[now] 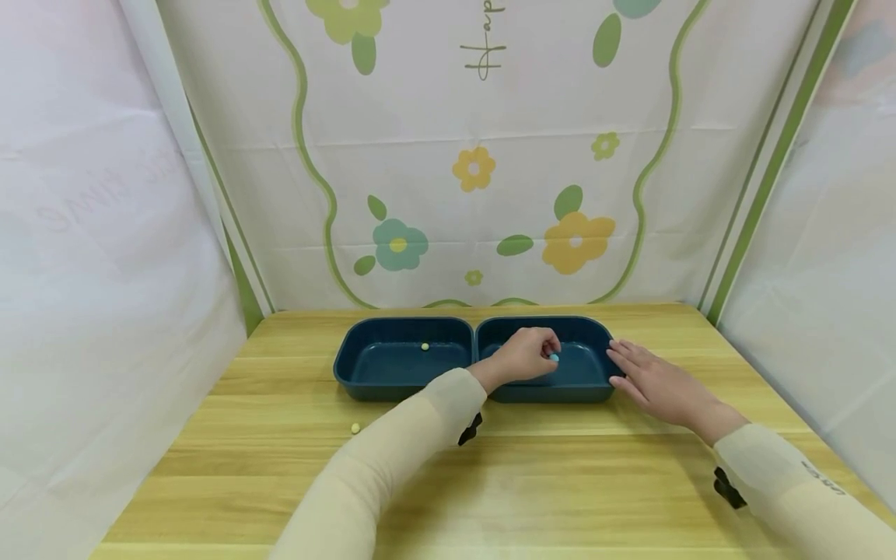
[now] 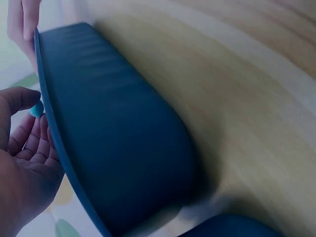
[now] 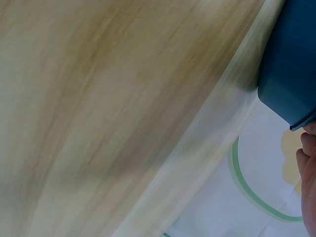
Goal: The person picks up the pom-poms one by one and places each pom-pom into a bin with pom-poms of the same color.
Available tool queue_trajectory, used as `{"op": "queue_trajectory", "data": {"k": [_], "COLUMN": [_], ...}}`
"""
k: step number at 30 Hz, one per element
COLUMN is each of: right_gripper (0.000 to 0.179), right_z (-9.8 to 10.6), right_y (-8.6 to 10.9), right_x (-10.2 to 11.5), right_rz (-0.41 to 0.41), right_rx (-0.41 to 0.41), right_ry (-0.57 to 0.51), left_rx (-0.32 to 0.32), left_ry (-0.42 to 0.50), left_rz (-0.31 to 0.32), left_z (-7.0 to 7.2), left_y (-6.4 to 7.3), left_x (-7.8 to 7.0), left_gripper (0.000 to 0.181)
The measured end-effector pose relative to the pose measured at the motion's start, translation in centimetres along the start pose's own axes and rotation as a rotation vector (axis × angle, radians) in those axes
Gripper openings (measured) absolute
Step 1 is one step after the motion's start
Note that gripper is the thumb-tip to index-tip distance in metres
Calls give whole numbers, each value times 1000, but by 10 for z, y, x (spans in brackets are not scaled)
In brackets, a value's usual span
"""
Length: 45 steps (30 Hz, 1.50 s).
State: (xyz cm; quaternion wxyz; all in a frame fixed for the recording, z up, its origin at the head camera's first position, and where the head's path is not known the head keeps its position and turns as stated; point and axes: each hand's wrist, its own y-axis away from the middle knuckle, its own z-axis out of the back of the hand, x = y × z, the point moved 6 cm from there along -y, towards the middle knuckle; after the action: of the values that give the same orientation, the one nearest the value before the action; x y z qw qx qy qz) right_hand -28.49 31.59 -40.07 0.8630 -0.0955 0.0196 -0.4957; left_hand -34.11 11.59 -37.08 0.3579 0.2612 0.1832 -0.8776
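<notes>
My left hand (image 1: 526, 355) is over the right dark blue tray (image 1: 584, 395) and pinches a small light-blue ball (image 2: 36, 109) between thumb and fingertip. In the head view only a bit of the ball shows beside the fingers. My right hand (image 1: 661, 383) rests its fairly straight fingers against the right end of that same tray; in the right wrist view just part of the hand (image 3: 309, 173) shows at the tray's rim. Inside the left dark blue tray (image 1: 381, 393) lies a small yellow ball (image 1: 425, 347).
Another small yellow ball (image 1: 355, 428) lies on the wooden table (image 1: 518, 498), in front of the left tray. Both trays stand side by side near the back edge. Behind hangs a white cloth (image 1: 413, 109) with printed flowers, and white cloth sides flank the table.
</notes>
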Motion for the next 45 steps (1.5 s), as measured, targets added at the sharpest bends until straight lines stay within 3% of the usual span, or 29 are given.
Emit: {"op": "queue_trajectory", "data": {"k": [14, 29, 37, 45], "right_gripper": [60, 60, 60, 60], "right_z": [0, 0, -2, -1], "right_y": [0, -1, -1, 1], "right_x": [0, 1, -1, 0], "right_rz": [13, 18, 20, 18], "right_rx": [-3, -1, -1, -5], "right_ry": [3, 3, 11, 14], "left_rx": [-12, -13, -8, 9], "left_ry": [-38, -88, -103, -107], "left_rz": [119, 106, 116, 84], "left_z": [3, -3, -2, 2], "left_y": [-10, -14, -13, -12], "left_x": [24, 25, 22, 16], "left_gripper": [19, 20, 24, 26]}}
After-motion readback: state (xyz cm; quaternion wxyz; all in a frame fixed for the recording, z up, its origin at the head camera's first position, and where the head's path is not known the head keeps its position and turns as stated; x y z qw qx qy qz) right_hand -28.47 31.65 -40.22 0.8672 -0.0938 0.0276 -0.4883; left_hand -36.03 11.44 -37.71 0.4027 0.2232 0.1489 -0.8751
